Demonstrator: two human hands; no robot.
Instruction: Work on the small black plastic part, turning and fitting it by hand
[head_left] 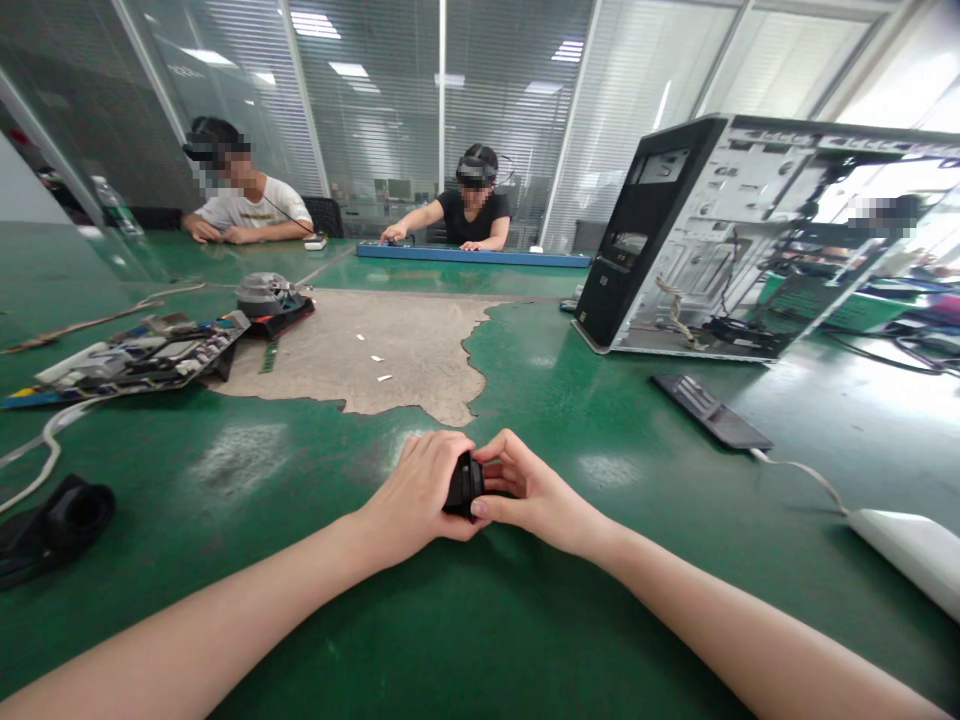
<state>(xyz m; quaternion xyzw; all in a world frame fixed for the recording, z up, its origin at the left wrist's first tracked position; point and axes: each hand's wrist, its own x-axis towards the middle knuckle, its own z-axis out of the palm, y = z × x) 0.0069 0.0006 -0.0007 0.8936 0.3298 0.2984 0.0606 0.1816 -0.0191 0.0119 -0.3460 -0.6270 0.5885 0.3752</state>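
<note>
A small black object, rounded and ridged at its right end, is held between my two hands at the middle of the green table. My left hand wraps round its left side, with the fingers over the top and the thumb below. On the right end, the fingertips and thumb of my right hand grip the rim. Much of the object is hidden by my left hand.
An open computer case stands at the right, near a phone cabled to a white device. At left lie a circuit board, a fan part and a black strap. Two people sit across.
</note>
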